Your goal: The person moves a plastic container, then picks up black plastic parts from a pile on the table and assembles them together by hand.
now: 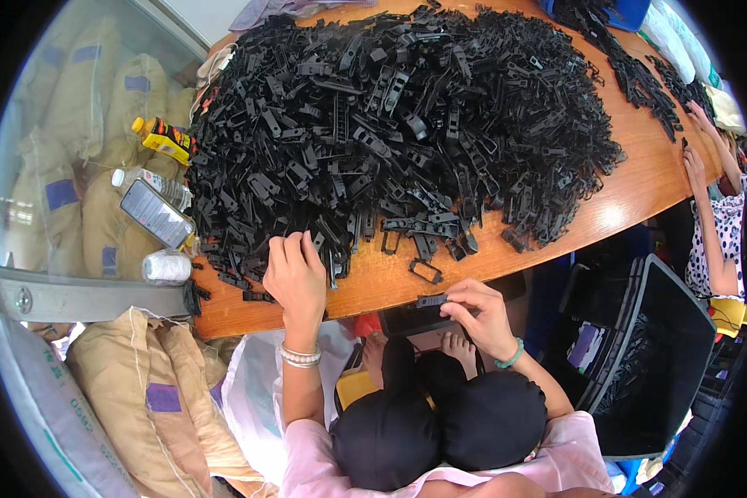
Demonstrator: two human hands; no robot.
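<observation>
A big heap of small black plastic parts (390,124) spreads over the wooden table (357,295). At the heap's near left edge is my left hand (295,274), its fingers bent together with the tips among the parts. Whatever those fingers pinch is hidden. My right hand (481,314) is just off the table's front edge, thumb and fingers closed on one end of a short black plastic part (431,300). Close to it on the tabletop lies a black rectangular plastic frame (424,271), apart from the heap.
At the left stand a yellow-capped bottle (164,139), a clear bottle (162,187), a phone (156,213) and a white spool (167,267). Tan sacks (153,398) line that side. A black bin (660,365) sits at right. Beyond it, a co-worker's hands (695,166) touch the table.
</observation>
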